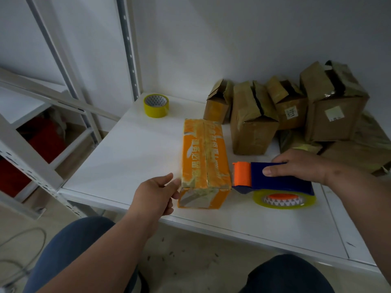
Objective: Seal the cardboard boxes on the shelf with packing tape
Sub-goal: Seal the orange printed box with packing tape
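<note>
Your right hand is wrapped around the blue and orange tape dispenser, right beside the long orange cardboard box at the near edge of the white shelf. Your left hand has loose, spread fingers touching the box's near left corner. The box's top seam looks shiny, so maybe it has some tape already; I can't tell. The brown cardboard boxes far right look like they gape open, so lots is left. A spare yellow tape roll sits far back, out of your way.
</note>
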### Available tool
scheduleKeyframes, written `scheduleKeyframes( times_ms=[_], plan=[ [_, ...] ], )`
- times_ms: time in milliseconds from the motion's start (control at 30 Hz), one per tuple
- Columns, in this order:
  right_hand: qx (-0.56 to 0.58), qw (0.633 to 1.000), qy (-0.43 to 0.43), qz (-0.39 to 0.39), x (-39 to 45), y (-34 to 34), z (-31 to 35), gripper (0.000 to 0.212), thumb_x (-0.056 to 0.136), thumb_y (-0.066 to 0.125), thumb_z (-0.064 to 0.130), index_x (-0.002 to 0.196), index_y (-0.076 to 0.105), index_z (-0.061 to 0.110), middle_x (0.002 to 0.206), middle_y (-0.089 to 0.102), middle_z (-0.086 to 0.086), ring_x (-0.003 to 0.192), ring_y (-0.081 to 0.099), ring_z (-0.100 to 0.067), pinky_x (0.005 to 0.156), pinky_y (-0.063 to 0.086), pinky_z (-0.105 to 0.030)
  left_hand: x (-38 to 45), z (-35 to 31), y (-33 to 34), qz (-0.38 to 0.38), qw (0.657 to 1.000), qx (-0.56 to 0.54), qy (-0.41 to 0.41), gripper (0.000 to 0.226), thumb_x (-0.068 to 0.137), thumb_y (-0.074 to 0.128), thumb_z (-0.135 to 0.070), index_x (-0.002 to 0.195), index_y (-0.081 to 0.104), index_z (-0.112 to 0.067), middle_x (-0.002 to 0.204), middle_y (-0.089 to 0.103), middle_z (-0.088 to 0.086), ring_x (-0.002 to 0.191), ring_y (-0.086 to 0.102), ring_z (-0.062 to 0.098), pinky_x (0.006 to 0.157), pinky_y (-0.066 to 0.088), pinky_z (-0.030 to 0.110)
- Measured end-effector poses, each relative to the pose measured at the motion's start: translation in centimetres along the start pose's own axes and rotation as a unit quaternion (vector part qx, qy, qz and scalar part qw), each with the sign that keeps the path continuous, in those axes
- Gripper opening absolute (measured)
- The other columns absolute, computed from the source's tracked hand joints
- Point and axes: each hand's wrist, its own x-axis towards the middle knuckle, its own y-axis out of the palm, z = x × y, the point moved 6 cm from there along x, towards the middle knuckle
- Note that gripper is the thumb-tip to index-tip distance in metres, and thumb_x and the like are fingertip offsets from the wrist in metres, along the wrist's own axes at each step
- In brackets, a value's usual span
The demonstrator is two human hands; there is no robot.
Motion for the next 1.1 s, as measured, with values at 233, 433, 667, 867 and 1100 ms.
scheduleKeyframes(
  times_ms=[233, 433, 667, 867, 1100],
  plan=[
    [0.053, 0.998, 0.011, -0.011, -0.1, 1.2, -1.1, 0.048, 0.062, 0.074, 0.064, 0.072, 0.071, 0.017, 0.059, 0.069, 0.003, 0.061, 0.065, -0.015, 0.057, 0.042, -0.025, 0.1, -2.2, -0.8, -0.062, 0.93, 0.302, 0.198, 0.048, 0.1, 0.05, -0.027, 0.146, 0.042, -0.029, 0.113, 0.06, -0.001, 0.093, 0.057, 0.012, 0.082, 0.045, 0.025],
    [0.053, 0.999, 0.002, -0.012, -0.3, 1.7, -0.9, 0.049, 0.067, 0.074, 0.061, 0.077, 0.072, 0.013, 0.071, 0.069, -0.005, 0.066, 0.064, -0.018, 0.059, 0.042, -0.024, -2.4, -3.7, 4.4, 0.066, 0.758, 0.516, 0.393, 0.08, 0.089, 0.011, -0.069, 0.156, -0.001, -0.026, 0.161, -0.004, -0.011, 0.148, -0.013, 0.012, 0.122, 0.005, 0.035],
    [0.02, 0.999, -0.018, -0.021, -1.0, 1.9, -0.4, 0.051, 0.068, 0.066, 0.068, 0.072, 0.069, 0.017, 0.067, 0.066, -0.002, 0.064, 0.063, -0.016, 0.057, 0.041, -0.023, -2.7, -5.8, 6.0, 0.046, 0.615, 0.69, 0.379, 0.097, 0.086, 0.031, -0.078, 0.153, -0.014, -0.025, 0.164, -0.005, -0.003, 0.151, -0.002, 0.022, 0.122, 0.005, 0.043],
    [0.007, 0.999, -0.041, -0.01, -1.6, 2.6, -0.6, 0.05, 0.07, 0.058, 0.063, 0.08, 0.069, 0.016, 0.074, 0.068, -0.004, 0.065, 0.063, -0.011, 0.059, 0.043, -0.02, -1.2, -4.6, 7.4, 0.122, 0.603, 0.704, 0.355, 0.094, 0.086, 0.022, -0.077, 0.151, -0.022, -0.026, 0.161, -0.022, -0.008, 0.147, -0.022, 0.015, 0.122, -0.003, 0.045],
    [0.062, 0.998, -0.015, -0.006, -3.7, 2.6, -4.0, 0.061, 0.067, 0.059, 0.077, 0.081, 0.069, 0.019, 0.072, 0.07, 0.001, 0.06, 0.064, -0.004, 0.055, 0.043, -0.015, -0.9, -4.7, 7.0, 0.137, 0.613, 0.703, 0.333, 0.093, 0.085, 0.023, -0.075, 0.152, -0.021, -0.026, 0.16, -0.023, -0.009, 0.147, -0.022, 0.014, 0.122, -0.001, 0.044]
  ],
)
